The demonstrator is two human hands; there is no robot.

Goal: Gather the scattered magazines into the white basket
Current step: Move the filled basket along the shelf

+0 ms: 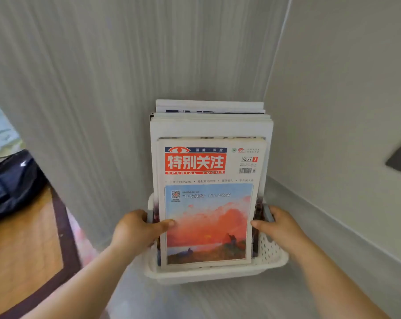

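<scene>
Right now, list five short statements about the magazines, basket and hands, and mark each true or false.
1. The magazines stand upright in the white basket. True.
2. The front magazine has a blue title block. False: the block is red.
3. The left hand and right hand grip the magazines by their sides. True.
4. The basket stands on a table. False: it sits in a corner where two walls meet.
5. The front magazine's cover reads 2021. True.
</scene>
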